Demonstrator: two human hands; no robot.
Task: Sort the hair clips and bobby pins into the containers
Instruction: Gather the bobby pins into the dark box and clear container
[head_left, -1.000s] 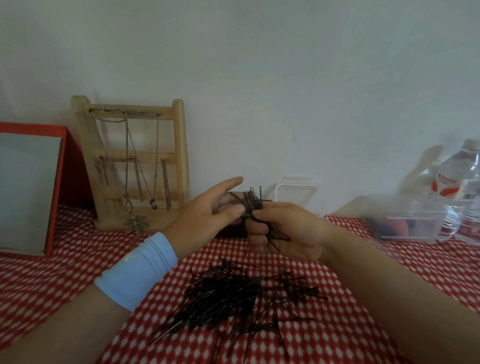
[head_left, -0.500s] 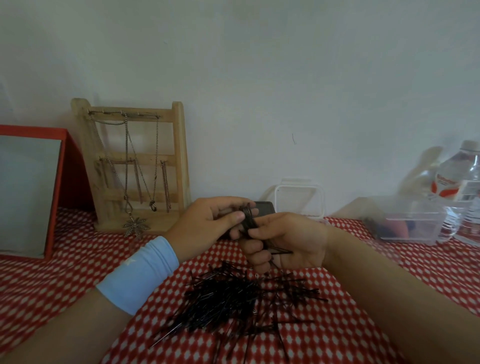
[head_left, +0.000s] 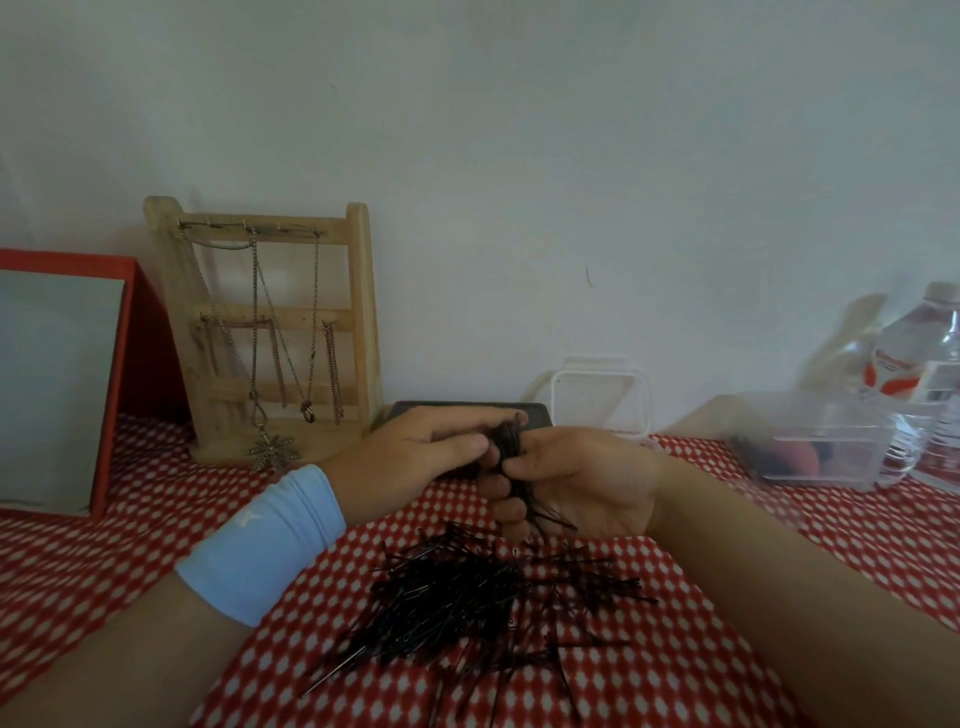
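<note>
Both hands meet just above the pile of bobby pins (head_left: 483, 597). The right hand (head_left: 582, 478) curls its fingers round a gathered bundle (head_left: 509, 441). The left hand (head_left: 415, 452) pinches the top between thumb and fingers, likely to square the ends.

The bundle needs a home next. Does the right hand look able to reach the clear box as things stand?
Probably yes: only bare tablecloth lies between the right hand, which grips the pin bundle, and the clear box; the bottle stands beyond it.
</note>
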